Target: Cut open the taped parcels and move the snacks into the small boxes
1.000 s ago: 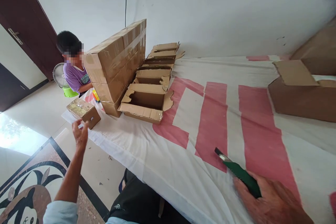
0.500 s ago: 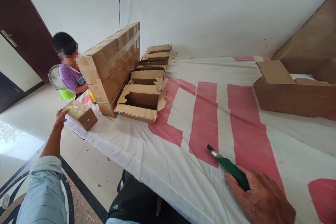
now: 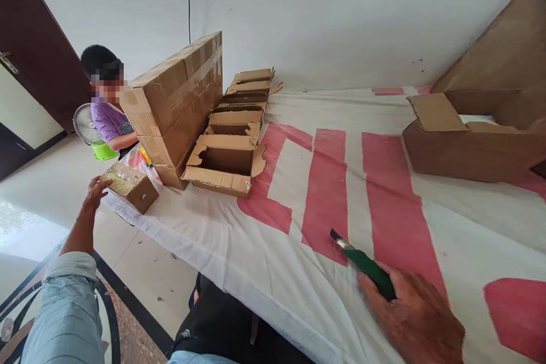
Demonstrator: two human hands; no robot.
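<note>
My right hand (image 3: 416, 318) rests low on the white-and-red cloth (image 3: 298, 273) nearest to me, fingers wrapped firmly round the green utility knife (image 3: 364, 264), its blade end pointing up and away to the left; it sits much as it did a second ago, only drifted slightly leftward in my view. The real change is on the other side: my left hand (image 3: 94, 190), which a second ago hung in the air short of the table's corner, has stretched out and now lays its loosely spread fingertips against the near top edge of the small taped box (image 3: 130, 185) sitting at that corner. It touches the box but has not closed on it, so I judge the box is reached but not yet gripped or drawn toward the knife. Just beyond it stands the stack of sealed cartons (image 3: 179, 102), and beside that a row of opened boxes (image 3: 230, 153) with torn flaps, running back toward the wall. Behind the stack another person in a purple shirt (image 3: 110, 119) sits by a small fan (image 3: 83, 124) and a green tub (image 3: 104, 151). Far right, well apart from both hands, lies another open carton (image 3: 469, 145).
</note>
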